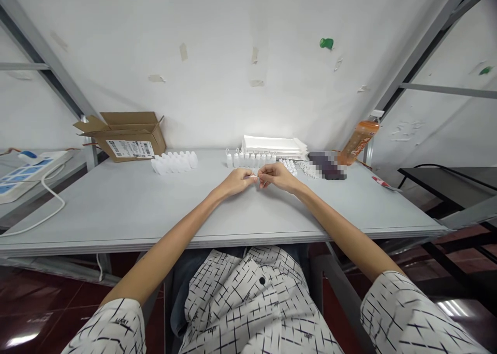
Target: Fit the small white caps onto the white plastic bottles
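My left hand (pixel 238 182) and my right hand (pixel 278 177) meet above the middle of the table, fingertips almost touching. Both are closed in a pinch. Between them a small whitish piece shows at the left fingertips, too small to name; what the right fingers pinch is hidden. Just behind my hands stands a row of small white squeeze bottles (pixel 241 160) with looped tops. To the right of that row lie small white caps (pixel 288 165) and a heap of tiny white parts (pixel 308 170). A group of white bottles without looped tops (pixel 174 162) stands to the left.
An open cardboard box (pixel 134 142) sits at the back left of the grey table (pixel 116 204). White stacked sheets (pixel 274 146) lie against the wall. On the right are a blurred dark object (pixel 328 165), an orange drink bottle (pixel 361 139) and a red-and-white packet (pixel 385 183). A power strip (pixel 29 173) lies far left.
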A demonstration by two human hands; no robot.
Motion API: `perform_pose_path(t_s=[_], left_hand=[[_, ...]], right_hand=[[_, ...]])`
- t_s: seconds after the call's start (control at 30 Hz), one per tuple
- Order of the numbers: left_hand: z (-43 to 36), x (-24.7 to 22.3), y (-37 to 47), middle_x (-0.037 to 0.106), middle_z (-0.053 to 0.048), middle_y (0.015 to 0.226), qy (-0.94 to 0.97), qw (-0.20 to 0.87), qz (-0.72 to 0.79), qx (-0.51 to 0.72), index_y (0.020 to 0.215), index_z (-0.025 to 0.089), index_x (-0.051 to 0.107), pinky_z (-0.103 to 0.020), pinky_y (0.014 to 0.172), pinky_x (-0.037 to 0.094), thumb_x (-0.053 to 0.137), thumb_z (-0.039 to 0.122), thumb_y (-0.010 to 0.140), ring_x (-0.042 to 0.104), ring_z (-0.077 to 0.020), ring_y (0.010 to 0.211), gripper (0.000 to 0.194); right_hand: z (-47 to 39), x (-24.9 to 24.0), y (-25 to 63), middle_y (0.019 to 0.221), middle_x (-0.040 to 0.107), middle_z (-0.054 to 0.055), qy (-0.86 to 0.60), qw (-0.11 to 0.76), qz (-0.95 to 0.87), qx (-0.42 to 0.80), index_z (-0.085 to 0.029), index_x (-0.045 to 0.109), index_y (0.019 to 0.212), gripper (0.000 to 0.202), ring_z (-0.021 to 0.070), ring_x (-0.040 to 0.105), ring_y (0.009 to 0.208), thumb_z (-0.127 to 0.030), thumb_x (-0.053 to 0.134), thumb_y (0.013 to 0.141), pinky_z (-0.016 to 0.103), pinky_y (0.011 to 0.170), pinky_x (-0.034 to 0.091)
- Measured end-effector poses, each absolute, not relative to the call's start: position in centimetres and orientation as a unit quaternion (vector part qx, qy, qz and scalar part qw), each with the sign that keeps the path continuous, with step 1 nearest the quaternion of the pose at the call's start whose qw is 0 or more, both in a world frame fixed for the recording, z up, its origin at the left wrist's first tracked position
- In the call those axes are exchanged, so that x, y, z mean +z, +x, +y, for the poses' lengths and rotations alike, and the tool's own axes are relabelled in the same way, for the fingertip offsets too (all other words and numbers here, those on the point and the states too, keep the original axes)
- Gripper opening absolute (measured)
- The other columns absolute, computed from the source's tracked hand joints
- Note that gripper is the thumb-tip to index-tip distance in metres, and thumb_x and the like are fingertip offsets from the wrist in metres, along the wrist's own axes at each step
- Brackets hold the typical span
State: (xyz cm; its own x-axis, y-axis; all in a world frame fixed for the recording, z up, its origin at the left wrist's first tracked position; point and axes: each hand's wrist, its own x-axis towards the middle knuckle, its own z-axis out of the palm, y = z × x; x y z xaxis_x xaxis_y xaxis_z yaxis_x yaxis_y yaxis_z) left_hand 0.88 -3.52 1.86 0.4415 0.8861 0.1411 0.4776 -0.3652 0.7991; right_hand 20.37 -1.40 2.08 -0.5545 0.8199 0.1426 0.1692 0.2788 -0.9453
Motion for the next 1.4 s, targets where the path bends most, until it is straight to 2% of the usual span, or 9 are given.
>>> perform_pose_path(t_s=[0.23,0.37,0.5,0.63,0.87,0.97,1.1,1.23,1.4], left_hand=[[-2.9,1.4,0.9,0.040,0.004,0.059,0.793,0.276,0.444,0.313,0.062,0.017,0.051,-0.026,0.057,0.028,0.051,0.038,0.085,0.038,-0.0113,0.059,0.031],[-3.1,2.1,0.4,0.043,0.005,0.055,0.793,0.290,0.444,0.300,0.070,0.016,0.058,-0.027,0.058,0.035,0.050,0.041,0.088,0.042,-0.0112,0.053,0.031],[-3.3,2.7,-0.3,0.057,0.003,0.059,0.780,0.340,0.440,0.286,0.083,0.015,0.064,-0.027,0.059,0.045,0.049,0.039,0.088,0.052,-0.0118,0.049,0.029],[-3.1,2.8,-0.7,0.062,-0.001,0.062,0.796,0.340,0.432,0.255,0.072,0.014,0.064,-0.026,0.055,0.047,0.055,0.037,0.083,0.055,-0.0122,0.052,0.027],[-2.4,2.5,-1.4,0.068,-0.005,0.070,0.776,0.369,0.442,0.256,0.090,0.013,0.073,-0.026,0.053,0.049,0.066,0.039,0.074,0.061,-0.0170,0.064,0.031],[-2.0,2.4,-1.8,0.072,-0.007,0.082,0.762,0.350,0.454,0.299,0.092,0.014,0.073,-0.027,0.056,0.050,0.070,0.043,0.071,0.064,-0.0195,0.072,0.036],[-1.4,3.0,-2.7,0.072,-0.009,0.096,0.719,0.312,0.461,0.417,0.088,0.014,0.073,-0.029,0.068,0.051,0.074,0.046,0.066,0.064,-0.0207,0.083,0.039],[-1.1,3.7,-3.8,0.068,-0.006,0.088,0.658,0.325,0.447,0.512,0.086,0.015,0.072,-0.027,0.069,0.048,0.078,0.045,0.064,0.061,-0.0175,0.083,0.038],[-0.9,4.1,-4.6,0.062,-0.003,0.077,0.588,0.351,0.435,0.584,0.074,0.015,0.069,-0.024,0.057,0.043,0.081,0.044,0.060,0.054,-0.0130,0.071,0.034]], right_hand=[[-1.2,2.1,20.4,0.064,0.065,0.003,-0.353,0.330,-0.750,0.452,-0.014,0.064,0.079,0.018,0.0164,0.067,0.062,-0.032,0.068,0.078,0.027,0.056,0.056],[-1.1,2.3,20.4,0.065,0.064,0.002,-0.366,0.342,-0.796,0.340,-0.016,0.063,0.080,0.011,0.0150,0.065,0.061,-0.026,0.060,0.083,0.025,0.055,0.052],[-0.8,2.3,20.6,0.070,0.065,0.002,-0.370,0.353,-0.827,0.236,-0.017,0.063,0.081,0.010,0.0142,0.066,0.062,-0.020,0.055,0.086,0.025,0.058,0.050],[-0.7,2.3,20.8,0.071,0.066,0.002,-0.366,0.359,-0.829,0.223,-0.017,0.063,0.080,0.010,0.0147,0.067,0.062,-0.020,0.054,0.086,0.026,0.059,0.050],[-0.7,2.4,20.9,0.080,0.067,0.003,-0.370,0.401,-0.806,0.230,-0.018,0.063,0.088,0.015,0.0127,0.067,0.058,-0.017,0.049,0.085,0.025,0.058,0.051],[-0.5,2.5,21.2,0.080,0.067,0.003,-0.381,0.416,-0.802,0.195,-0.018,0.064,0.090,0.018,0.0128,0.067,0.058,-0.015,0.047,0.085,0.025,0.057,0.051],[-0.4,2.4,21.6,0.077,0.068,0.003,-0.378,0.408,-0.822,0.124,-0.018,0.066,0.089,0.020,0.0139,0.066,0.057,-0.013,0.047,0.084,0.026,0.059,0.049],[-0.4,2.3,21.6,0.078,0.070,0.005,-0.369,0.387,-0.842,0.072,-0.017,0.067,0.087,0.020,0.0161,0.065,0.061,-0.012,0.047,0.083,0.028,0.062,0.048],[-0.5,2.4,21.7,0.078,0.070,0.005,-0.371,0.373,-0.849,0.051,-0.018,0.067,0.087,0.021,0.0160,0.065,0.063,-0.012,0.047,0.084,0.026,0.062,0.046]])
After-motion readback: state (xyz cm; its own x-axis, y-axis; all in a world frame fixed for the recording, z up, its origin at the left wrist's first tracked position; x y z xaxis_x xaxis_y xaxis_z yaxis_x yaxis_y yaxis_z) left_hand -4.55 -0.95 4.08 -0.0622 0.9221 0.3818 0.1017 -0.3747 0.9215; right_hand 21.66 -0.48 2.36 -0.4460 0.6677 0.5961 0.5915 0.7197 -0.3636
